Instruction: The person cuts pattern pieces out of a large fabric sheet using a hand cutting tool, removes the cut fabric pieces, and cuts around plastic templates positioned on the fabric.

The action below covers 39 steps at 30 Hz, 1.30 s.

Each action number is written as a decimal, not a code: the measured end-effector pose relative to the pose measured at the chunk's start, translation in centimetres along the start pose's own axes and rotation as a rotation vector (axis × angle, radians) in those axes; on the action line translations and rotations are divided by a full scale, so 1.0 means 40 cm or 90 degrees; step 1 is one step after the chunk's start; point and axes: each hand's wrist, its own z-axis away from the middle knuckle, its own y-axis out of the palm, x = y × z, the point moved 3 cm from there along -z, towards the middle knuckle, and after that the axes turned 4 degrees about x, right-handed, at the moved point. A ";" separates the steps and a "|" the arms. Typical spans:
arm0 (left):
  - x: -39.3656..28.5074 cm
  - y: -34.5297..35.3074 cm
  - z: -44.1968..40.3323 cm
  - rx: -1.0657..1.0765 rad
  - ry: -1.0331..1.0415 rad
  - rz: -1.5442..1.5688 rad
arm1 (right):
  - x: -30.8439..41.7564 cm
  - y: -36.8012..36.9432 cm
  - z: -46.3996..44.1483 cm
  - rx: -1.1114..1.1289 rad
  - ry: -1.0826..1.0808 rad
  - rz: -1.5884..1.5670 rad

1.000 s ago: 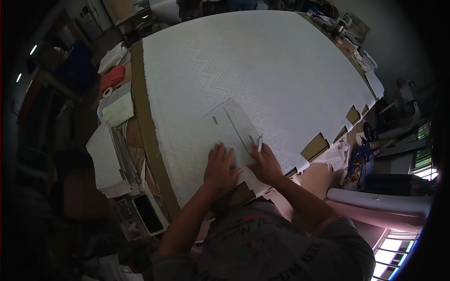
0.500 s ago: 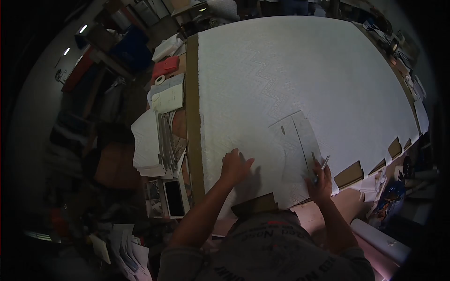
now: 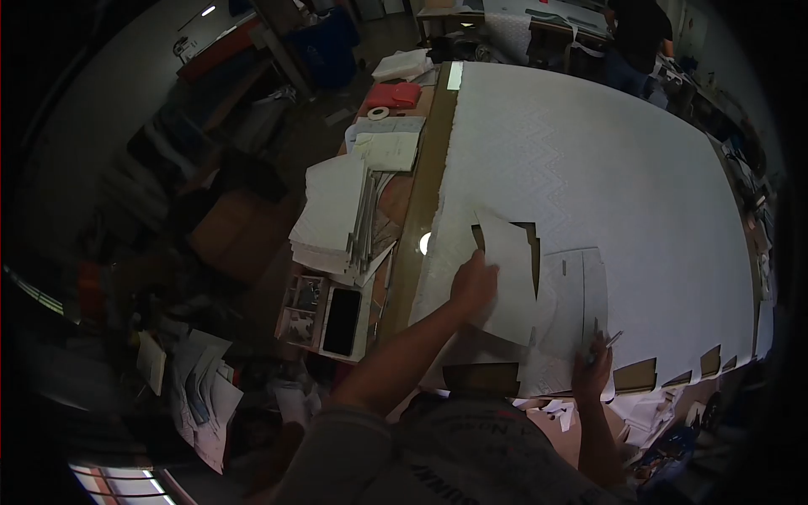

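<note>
My left hand (image 3: 475, 284) is closed on the left edge of a cut fabric piece (image 3: 511, 282), which is partly lifted from the white patterned fabric (image 3: 648, 185). Brown surface shows through the gaps beside the piece. To the right, a translucent template (image 3: 576, 295) with a dark line and a small slot lies flat on the fabric. At its lower right corner is my right hand (image 3: 592, 370), fingers curled around a slim pen-like tool (image 3: 615, 339) that points up and right.
Left of the fabric are stacked papers (image 3: 332, 202), a red pouch (image 3: 393, 95), a tape roll (image 3: 378, 113) and a black phone (image 3: 342, 321) beside a compartment box (image 3: 301, 307). Another person (image 3: 637, 38) stands at the back right.
The view has turned left. My left hand, earlier flat on the template and then raised over the fabric, now holds up a cut piece. My right hand stays near the template with the tool.
</note>
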 end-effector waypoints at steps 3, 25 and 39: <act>0.120 -0.117 0.029 -0.038 0.013 -0.063 | -0.023 0.011 -0.002 -0.030 0.066 0.049; 0.296 -0.144 0.152 -0.235 0.307 -0.330 | 0.018 0.011 0.000 -0.103 0.047 0.244; -0.026 0.280 0.160 0.073 0.532 -0.044 | -0.005 -0.033 0.005 -0.109 0.028 0.035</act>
